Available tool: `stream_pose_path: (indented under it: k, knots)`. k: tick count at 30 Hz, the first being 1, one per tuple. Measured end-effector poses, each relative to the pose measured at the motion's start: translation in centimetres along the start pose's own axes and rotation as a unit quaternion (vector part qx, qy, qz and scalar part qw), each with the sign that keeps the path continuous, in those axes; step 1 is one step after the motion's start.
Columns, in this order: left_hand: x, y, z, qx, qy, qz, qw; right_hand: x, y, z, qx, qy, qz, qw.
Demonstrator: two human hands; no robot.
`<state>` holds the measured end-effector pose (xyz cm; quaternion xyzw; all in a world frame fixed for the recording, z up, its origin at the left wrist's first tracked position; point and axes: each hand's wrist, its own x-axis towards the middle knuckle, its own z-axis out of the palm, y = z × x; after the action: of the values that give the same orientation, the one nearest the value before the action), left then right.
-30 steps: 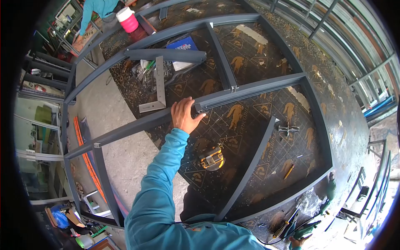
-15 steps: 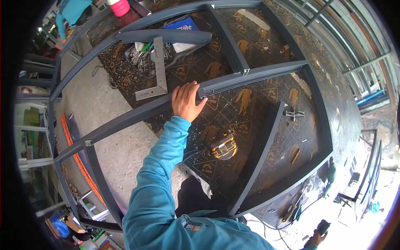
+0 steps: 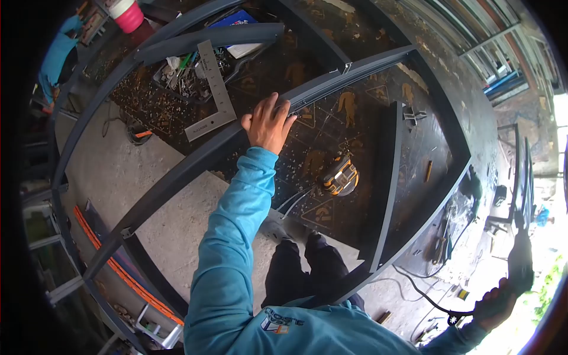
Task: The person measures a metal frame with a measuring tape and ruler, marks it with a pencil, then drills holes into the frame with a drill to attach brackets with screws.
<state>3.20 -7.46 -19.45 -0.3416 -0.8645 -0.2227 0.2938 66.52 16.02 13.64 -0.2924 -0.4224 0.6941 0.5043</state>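
My left hand [image 3: 269, 125] rests with spread fingers on the long dark grey metal bar [image 3: 192, 161] at the middle of the frame. Beyond its fingers, a metal square [image 3: 214, 94] lies across the bar and a tray of small hardware [image 3: 188, 80]. At the lower right, my right hand [image 3: 496, 305] is wrapped round a dark power tool [image 3: 520, 263], which has a black cord at its lower end. A yellow and black tape measure [image 3: 341, 176] lies on the dark board, right of my left hand.
A loose grey bar [image 3: 387, 189] stands across the right part of the frame. A small metal clamp-like piece [image 3: 414, 116] and a yellow pencil-like item [image 3: 428, 171] lie on the board [image 3: 319, 142]. Orange strips [image 3: 127, 272] are at lower left. Another person [image 3: 56, 59] is at upper left.
My right hand has moved right and up with the tool, which now shows more fully. My left hand stays on the bar, its fingers a little more spread. The view has shifted.
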Motion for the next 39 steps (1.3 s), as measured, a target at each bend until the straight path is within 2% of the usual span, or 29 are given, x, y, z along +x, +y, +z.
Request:
stream_pose_path:
  k: [2, 4, 9, 12, 15, 17, 19, 21, 24, 25, 27, 28, 31, 33, 35, 38, 39]
  knots:
    - [-0.2, -0.4, 0.7, -0.003, 0.01, 0.015, 1.0, -0.5, 4.6, 4.5, 0.109, -0.058, 0.083, 0.989]
    - [-0.3, -0.5, 0.6, -0.006, 0.024, 0.026, 0.999, -0.4, 10.4, 8.9, 0.209, -0.101, 0.178, 0.956]
    - [-0.4, -0.5, 0.7, -0.012, 0.041, 0.061, 0.997, -0.8, 27.2, 19.2, 0.45, -0.121, 0.35, 0.813]
    - [0.1, 0.1, 0.4, 0.025, 0.01, 0.031, 0.999, -3.2, 34.4, 23.1, 0.439, -0.057, 0.393, 0.806]
    - [0.4, 0.0, 0.9, 0.038, 0.011, 0.011, 0.999, -4.9, 39.3, 24.9, 0.406, -0.097, 0.391, 0.82]
    - [0.0, 0.0, 0.9, 0.024, 0.024, 0.013, 0.999, -6.1, 41.0, 25.6, 0.423, -0.093, 0.404, 0.806]
    - [-0.1, 0.2, 0.5, 0.032, 0.01, 0.02, 0.999, -7.4, 43.1, 24.7, 0.417, -0.084, 0.461, 0.779]
    - [0.0, 0.1, 0.9, 0.049, 0.013, 0.017, 0.999, -7.2, 45.2, 25.2, 0.495, -0.119, 0.442, 0.739]
    - [0.0, 0.2, 1.0, 0.052, 0.024, 0.013, 0.998, -6.3, 46.8, 25.5, 0.383, -0.122, 0.44, 0.803]
    - [-0.2, 0.2, 1.0, 0.05, 0.021, 0.007, 0.999, -5.8, 47.2, 25.5, 0.384, -0.124, 0.441, 0.802]
    - [-0.2, 0.0, 1.3, 0.063, 0.031, 0.008, 0.997, -4.0, 47.9, 26.0, 0.297, -0.162, 0.386, 0.858]
    - [0.0, 0.0, 1.2, 0.046, 0.042, 0.014, 0.998, -2.6, 48.3, 26.1, 0.29, -0.165, 0.373, 0.866]
    - [0.1, 0.2, 0.6, 0.028, 0.042, 0.01, 0.999, 1.8, 49.2, 25.6, 0.306, -0.149, 0.362, 0.868]
    - [0.3, 0.3, 0.6, 0.023, 0.045, 0.024, 0.998, 4.4, 49.1, 25.9, 0.358, -0.195, 0.354, 0.842]
    - [0.4, 0.4, 0.5, 0.019, 0.046, 0.021, 0.999, 4.3, 48.7, 25.9, 0.339, -0.179, 0.34, 0.859]
    - [0.5, 0.6, 0.5, 0.019, 0.034, 0.015, 0.999, 2.0, 47.9, 25.8, 0.385, -0.135, 0.357, 0.84]
    - [0.3, 0.5, 0.2, 0.012, 0.029, 0.018, 0.999, 1.2, 47.2, 26.0, 0.414, -0.12, 0.383, 0.817]
